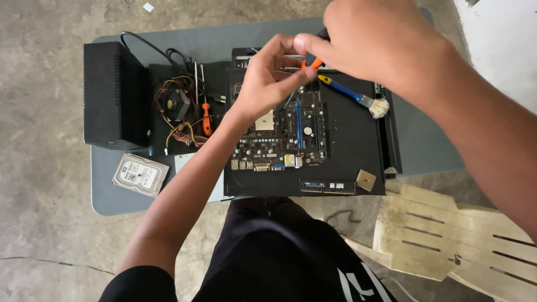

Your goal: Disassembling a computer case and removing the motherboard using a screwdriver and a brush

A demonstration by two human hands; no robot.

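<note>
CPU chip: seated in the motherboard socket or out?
Out. The CPU chip lies loose on the black case panel, right of the RAM stick and apart from the motherboard.

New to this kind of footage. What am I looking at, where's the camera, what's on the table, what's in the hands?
No robot here: one camera worn on a person's head looks down at their two bare hands. On the grey table lies an open computer case with a motherboard. The right hand holds a screwdriver with an orange-and-black handle; the left hand pinches it lower down. Nearby lie a blue-handled brush, a hard drive, a black box, a second orange screwdriver and a memory stick.
</note>
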